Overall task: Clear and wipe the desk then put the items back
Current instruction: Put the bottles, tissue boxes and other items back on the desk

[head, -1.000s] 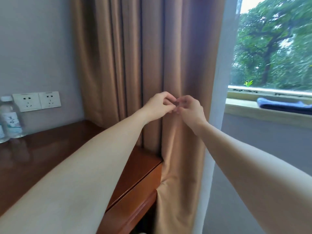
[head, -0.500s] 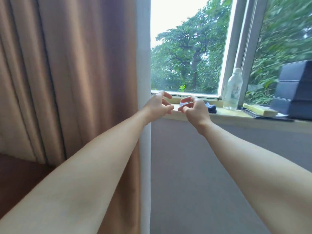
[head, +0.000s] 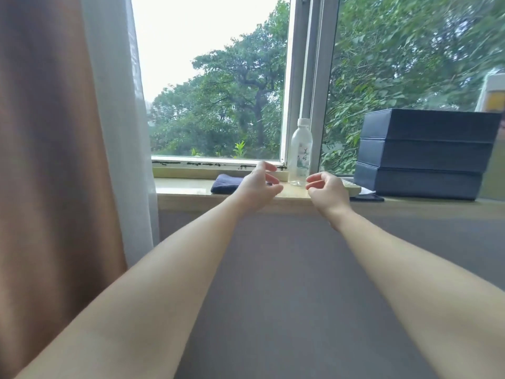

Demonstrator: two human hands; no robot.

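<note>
1. Pale stone windowsill: bears folded dark-blue cloth, clear plastic bottle, stacked navy boxes.
2. Left hand near cloth, right hand near bottle; both half-curled, empty.
3. Probably fetching; next calls for gripping cloth.

- we see a dark blue cloth, folded flat, lying on the window sill toward its left end; its right part is hidden behind the left hand.
- we see a clear plastic bottle with a white cap and a pale printed label, standing upright on the sill just right of the cloth.
- we see three dark blue boxes stacked one on another, further right on the sill, well apart from the bottle.
- between bottle and boxes we make out a pale flat item lying on a dark flat sheet; we cannot tell what they are.
</note>
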